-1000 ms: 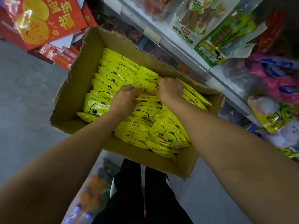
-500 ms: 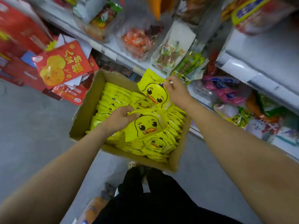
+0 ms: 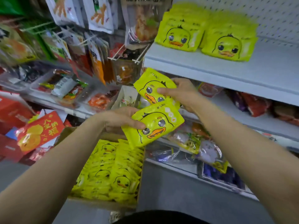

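My left hand (image 3: 123, 119) grips a yellow packet with a duck face (image 3: 155, 126) by its left edge, thumb on top. My right hand (image 3: 181, 92) grips a second yellow duck packet (image 3: 150, 88) just above it, thumb across its front. Both packets hang in the air in front of the shelves, overlapping slightly. Below them a cardboard box (image 3: 103, 204) holds several more of the same packets (image 3: 113, 173). On the upper white shelf (image 3: 210, 68) stand two stacks of duck packets (image 3: 208, 34).
Snack bags hang from pegs (image 3: 100, 49) at the upper left. Lower shelves (image 3: 258, 120) hold mixed packets. Red gift boxes (image 3: 38, 131) lie on the grey floor at the left. A perforated back panel (image 3: 267, 15) rises behind the upper shelf.
Both hands have lifted out of the box, each with a duck packet, and risen toward the shelf. The view has tilted up, and the upper shelf now shows.
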`<state>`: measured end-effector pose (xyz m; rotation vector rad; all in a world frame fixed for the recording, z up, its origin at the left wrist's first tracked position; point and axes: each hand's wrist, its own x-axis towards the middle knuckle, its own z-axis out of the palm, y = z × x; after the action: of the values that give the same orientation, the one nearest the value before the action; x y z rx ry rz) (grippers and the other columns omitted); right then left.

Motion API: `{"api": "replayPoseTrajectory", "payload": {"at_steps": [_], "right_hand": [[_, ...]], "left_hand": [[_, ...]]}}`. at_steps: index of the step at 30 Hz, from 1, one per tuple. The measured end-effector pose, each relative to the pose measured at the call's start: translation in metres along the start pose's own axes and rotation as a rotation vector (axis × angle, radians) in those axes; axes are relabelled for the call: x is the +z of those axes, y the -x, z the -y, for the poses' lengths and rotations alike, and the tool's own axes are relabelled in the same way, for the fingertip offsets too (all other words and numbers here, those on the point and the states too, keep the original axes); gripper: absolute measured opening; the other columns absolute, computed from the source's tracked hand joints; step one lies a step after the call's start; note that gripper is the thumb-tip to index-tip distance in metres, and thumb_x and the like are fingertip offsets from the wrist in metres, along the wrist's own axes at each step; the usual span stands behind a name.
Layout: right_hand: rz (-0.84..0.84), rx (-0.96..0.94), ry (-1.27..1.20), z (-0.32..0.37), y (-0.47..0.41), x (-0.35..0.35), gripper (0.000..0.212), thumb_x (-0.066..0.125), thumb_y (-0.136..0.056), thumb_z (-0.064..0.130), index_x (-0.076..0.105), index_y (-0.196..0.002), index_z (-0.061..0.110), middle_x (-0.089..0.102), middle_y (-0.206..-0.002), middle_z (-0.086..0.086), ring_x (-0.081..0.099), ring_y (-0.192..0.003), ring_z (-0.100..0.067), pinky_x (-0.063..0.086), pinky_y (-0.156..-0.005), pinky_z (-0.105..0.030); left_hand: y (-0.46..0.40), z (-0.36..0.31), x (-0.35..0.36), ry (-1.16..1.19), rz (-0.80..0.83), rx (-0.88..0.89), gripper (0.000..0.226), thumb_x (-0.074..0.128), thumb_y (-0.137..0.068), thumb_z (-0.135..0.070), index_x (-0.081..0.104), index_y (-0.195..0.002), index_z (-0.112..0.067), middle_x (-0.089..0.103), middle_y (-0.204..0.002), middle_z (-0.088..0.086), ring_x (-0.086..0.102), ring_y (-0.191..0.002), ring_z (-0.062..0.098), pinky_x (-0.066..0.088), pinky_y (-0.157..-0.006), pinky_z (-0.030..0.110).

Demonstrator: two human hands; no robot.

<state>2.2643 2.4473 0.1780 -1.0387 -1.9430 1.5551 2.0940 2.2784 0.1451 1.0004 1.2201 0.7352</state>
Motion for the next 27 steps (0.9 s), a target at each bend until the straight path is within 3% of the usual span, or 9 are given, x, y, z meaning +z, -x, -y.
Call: {"api": "replayPoseTrajectory", "payload": {"at_steps": [3,8,10,14,17,22,25,27], "right_hand": [[-0.065,-0.097,-0.036,0.022,0.028,-0.072,0.027,0.088,-0.07,0.017,0.071,-0.091,0.018,0.077,-0.082,0.0,0.074,-0.069,-0.016,0.056,-0.055,-0.028],[-0.224,-0.198,-0.085,0.041,0.056,-0.193,0.031,0.085,-0.072,0.014,0.073,-0.101,0.011,0.077,-0.087,-0.002,0.075,-0.076,-0.021,0.061,-0.065,-0.037],[-0.3,-0.203,-0.115,0.047,0.063,-0.235,0.026,0.085,-0.073,0.014,0.072,-0.095,0.012,0.077,-0.082,-0.002,0.074,-0.074,-0.02,0.061,-0.064,-0.036],[-0.43,-0.252,-0.198,0.055,0.067,-0.302,0.03,0.086,-0.072,0.016,0.071,-0.099,0.012,0.077,-0.092,-0.007,0.075,-0.082,-0.023,0.062,-0.071,-0.041],[-0.487,-0.284,-0.224,0.057,0.064,-0.34,0.033,0.085,-0.073,0.017,0.071,-0.102,0.012,0.076,-0.094,-0.006,0.075,-0.082,-0.022,0.061,-0.07,-0.038],[-0.54,-0.307,-0.175,0.056,0.049,-0.383,0.032,0.084,-0.074,0.017,0.071,-0.102,0.012,0.076,-0.094,-0.007,0.075,-0.081,-0.023,0.06,-0.064,-0.035],[-0.596,-0.311,-0.132,0.059,0.036,-0.409,0.029,0.084,-0.074,0.019,0.071,-0.099,0.015,0.077,-0.092,-0.007,0.075,-0.079,-0.023,0.06,-0.061,-0.035],[-0.629,-0.315,-0.114,0.062,0.026,-0.426,0.03,0.085,-0.074,0.019,0.072,-0.1,0.014,0.077,-0.091,-0.006,0.075,-0.078,-0.023,0.06,-0.06,-0.035]], "left_hand": [[-0.032,-0.049,0.045,-0.153,-0.004,0.059,0.072,0.09,-0.056,-0.031,0.062,-0.119,-0.009,0.069,-0.114,0.013,0.069,-0.096,0.024,0.057,-0.077,0.033],[-0.083,-0.124,0.115,-0.365,-0.076,0.134,0.054,0.081,-0.065,-0.02,0.065,-0.115,-0.011,0.072,-0.108,0.008,0.07,-0.096,0.024,0.057,-0.081,0.036],[-0.104,-0.149,0.137,-0.435,-0.116,0.158,0.043,0.081,-0.07,-0.014,0.068,-0.11,-0.014,0.074,-0.101,0.004,0.071,-0.09,0.02,0.057,-0.074,0.032],[-0.145,-0.194,0.164,-0.555,-0.195,0.201,0.024,0.08,-0.074,-0.011,0.069,-0.094,-0.019,0.075,-0.086,-0.006,0.071,-0.08,0.012,0.053,-0.065,0.022],[-0.178,-0.228,0.173,-0.735,-0.226,0.217,0.027,0.084,-0.07,-0.022,0.07,-0.093,-0.019,0.074,-0.087,-0.008,0.07,-0.081,0.01,0.055,-0.069,0.026],[-0.245,-0.273,0.179,-0.945,-0.225,0.23,0.038,0.086,-0.068,-0.029,0.068,-0.099,-0.014,0.073,-0.095,0.004,0.068,-0.093,0.024,0.056,-0.083,0.043],[-0.286,-0.3,0.18,-1.063,-0.182,0.274,0.037,0.085,-0.069,-0.033,0.066,-0.097,-0.018,0.07,-0.097,-0.001,0.065,-0.096,0.022,0.054,-0.084,0.038],[-0.313,-0.317,0.18,-1.201,-0.187,0.299,0.045,0.083,-0.07,-0.036,0.063,-0.107,-0.021,0.066,-0.108,-0.002,0.061,-0.105,0.022,0.05,-0.087,0.033]]}}
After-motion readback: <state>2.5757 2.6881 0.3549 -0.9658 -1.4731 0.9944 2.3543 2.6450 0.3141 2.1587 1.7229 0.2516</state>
